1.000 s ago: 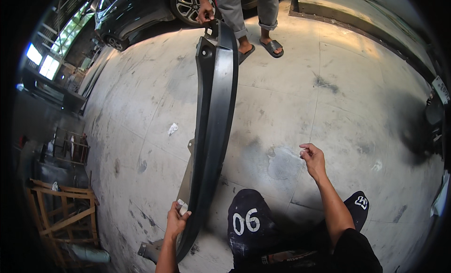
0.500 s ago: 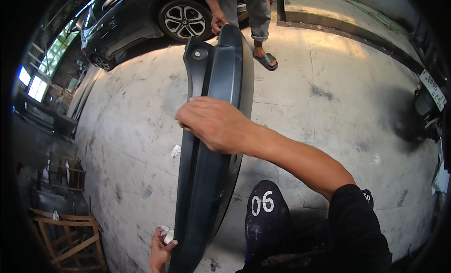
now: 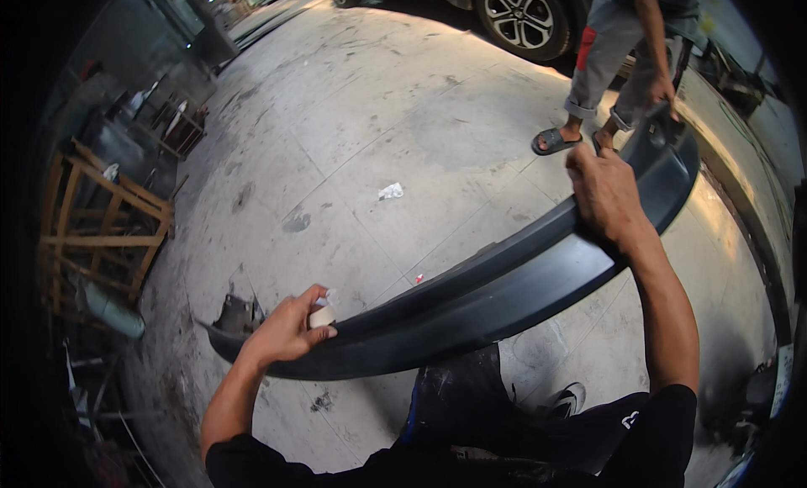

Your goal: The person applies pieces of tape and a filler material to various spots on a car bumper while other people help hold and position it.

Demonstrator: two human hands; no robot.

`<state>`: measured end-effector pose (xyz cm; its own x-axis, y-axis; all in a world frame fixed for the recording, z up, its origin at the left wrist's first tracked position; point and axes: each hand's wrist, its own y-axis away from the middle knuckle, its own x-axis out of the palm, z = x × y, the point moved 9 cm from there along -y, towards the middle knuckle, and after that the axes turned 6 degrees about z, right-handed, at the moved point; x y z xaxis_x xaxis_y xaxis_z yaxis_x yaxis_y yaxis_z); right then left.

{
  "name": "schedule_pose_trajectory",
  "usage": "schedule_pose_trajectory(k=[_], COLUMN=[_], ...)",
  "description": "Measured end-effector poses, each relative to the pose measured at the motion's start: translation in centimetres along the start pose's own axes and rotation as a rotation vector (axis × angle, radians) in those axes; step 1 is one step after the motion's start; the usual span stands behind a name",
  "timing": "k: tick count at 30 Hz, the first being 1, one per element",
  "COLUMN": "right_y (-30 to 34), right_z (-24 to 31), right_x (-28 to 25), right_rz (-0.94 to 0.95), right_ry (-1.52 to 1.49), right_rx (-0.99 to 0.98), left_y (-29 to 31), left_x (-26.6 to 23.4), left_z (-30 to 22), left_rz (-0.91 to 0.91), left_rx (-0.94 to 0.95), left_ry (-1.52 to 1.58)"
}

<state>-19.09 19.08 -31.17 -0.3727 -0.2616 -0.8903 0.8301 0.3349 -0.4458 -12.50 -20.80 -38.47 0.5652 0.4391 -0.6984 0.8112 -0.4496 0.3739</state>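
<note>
A long, curved black car bumper [image 3: 496, 307] slants across the view, from near left up to far right. My right hand [image 3: 605, 194] is closed over its upper edge towards the far end. Close to the near end, my left hand [image 3: 290, 327] pinches a small pale roll [image 3: 321, 317] that looks like masking tape, with a bit of clear film on top. My left thumb lies against or just above the bumper's edge. At the far end, a co-worker's hand [image 3: 662, 91] is on the bumper's tip.
A co-worker in grey trousers [image 3: 607, 63] and sandals stands at the far right. Behind is a dark car with a spoked wheel [image 3: 519, 15]. A wooden frame [image 3: 105, 236] leans at the left. Crumpled white paper [image 3: 391, 191] lies on the floor. A motorcycle part shows at the right rim.
The bumper has swung clockwise, from nearly upright in view to a slant, its far end now to the right. Both hands moved with it, and the co-worker now appears further right.
</note>
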Motion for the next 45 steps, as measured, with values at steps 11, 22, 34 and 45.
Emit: schedule_pose_trajectory(k=[11, 22, 34, 45], right_y=[15.1, 25.6, 32.1, 29.6], right_z=[-11.7, -16.6, -24.9, -22.9], right_x=[6.9, 14.6, 22.8, 21.6], right_rz=[0.275, 0.259, 0.418, 0.287], right_ry=[-0.141, -0.221, -0.079, -0.298], right_rx=[0.512, 0.660, 0.757, 0.751], left_y=[-14.1, -29.1, -35.7, -36.2], left_x=[-1.5, 7.0, 20.8, 18.1], left_z=[-9.6, -10.1, -5.5, -1.7], left_rz=[0.113, 0.332, 0.264, 0.132], left_rx=[0.118, 0.105, 0.121, 0.091], left_ry=[-0.318, -0.564, -0.550, -0.430])
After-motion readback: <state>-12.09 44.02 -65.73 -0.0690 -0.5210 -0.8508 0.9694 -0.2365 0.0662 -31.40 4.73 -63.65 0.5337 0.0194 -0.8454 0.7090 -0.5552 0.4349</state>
